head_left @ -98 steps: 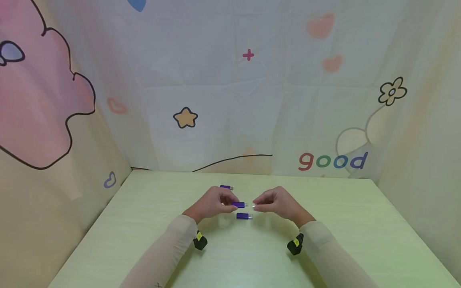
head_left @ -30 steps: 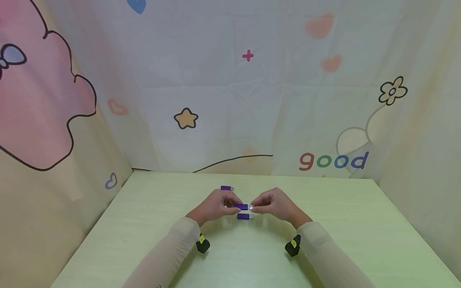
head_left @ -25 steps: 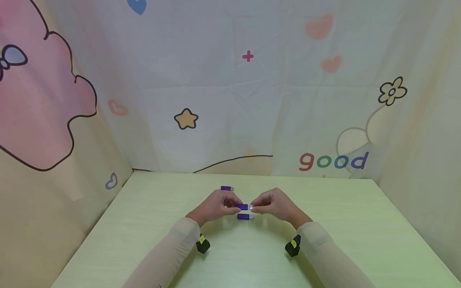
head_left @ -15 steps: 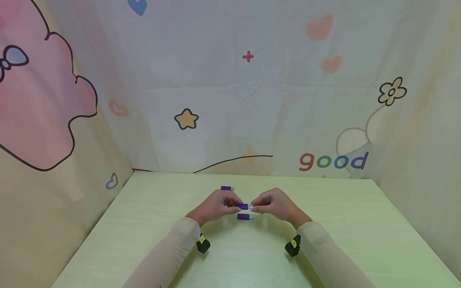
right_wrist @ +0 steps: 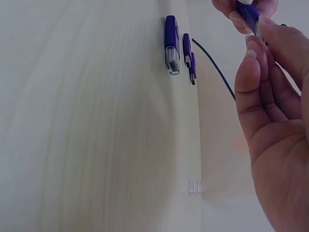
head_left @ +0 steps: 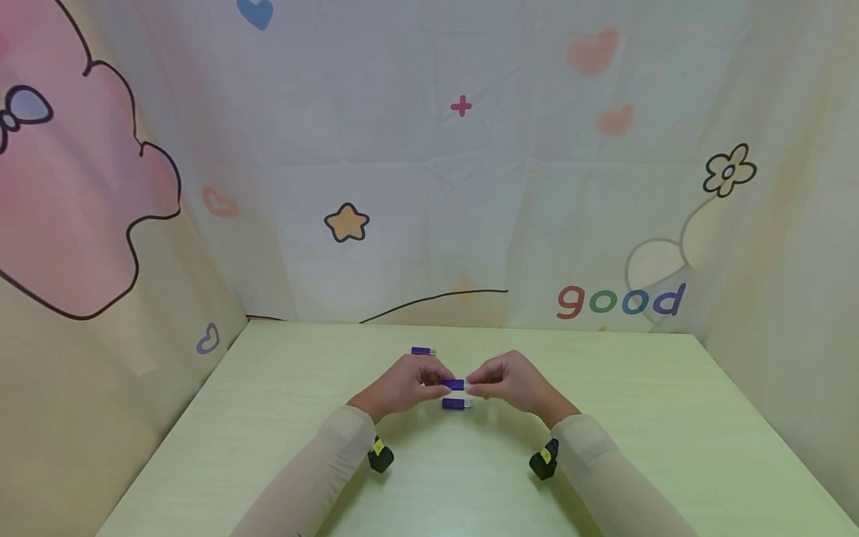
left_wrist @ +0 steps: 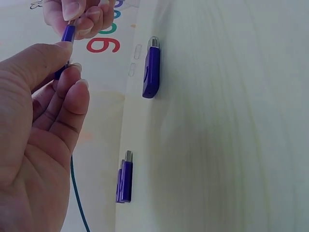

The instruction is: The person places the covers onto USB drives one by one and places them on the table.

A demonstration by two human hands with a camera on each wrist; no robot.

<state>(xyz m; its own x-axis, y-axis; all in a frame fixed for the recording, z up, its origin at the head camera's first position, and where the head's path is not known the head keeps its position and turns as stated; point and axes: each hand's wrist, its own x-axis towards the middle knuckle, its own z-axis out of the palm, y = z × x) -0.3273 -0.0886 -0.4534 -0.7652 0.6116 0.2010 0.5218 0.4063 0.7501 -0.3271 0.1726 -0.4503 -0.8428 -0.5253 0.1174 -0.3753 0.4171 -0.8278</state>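
Between thumb and fingers, my left hand (head_left: 409, 383) pinches a purple USB flash drive (head_left: 454, 385), its plug end pointing right. My right hand (head_left: 510, 378) pinches a small clear cap (right_wrist: 259, 33) at that plug end, and its fingertips hide most of the cap. Both hands are above the table. Just nearer than them lies a second purple drive (head_left: 453, 403) with a clear cap on its plug. Farther back, past the left hand, two drives with bare metal plugs lie side by side, the nearer-looking one (left_wrist: 126, 181) overlapping the other in the left wrist view.
Loose clear caps (right_wrist: 194, 186) lie on the pale wooden table (head_left: 604, 388), farther back than the hands. A printed cloth (head_left: 403, 149) hangs behind the table and along both sides. A black wrist camera (head_left: 380, 456) sits at each cuff.
The right hand has brought the clear cap leftward, closing the gap to the held drive's plug. Over the last second the drive has edged slightly right, and less of the plug shows.
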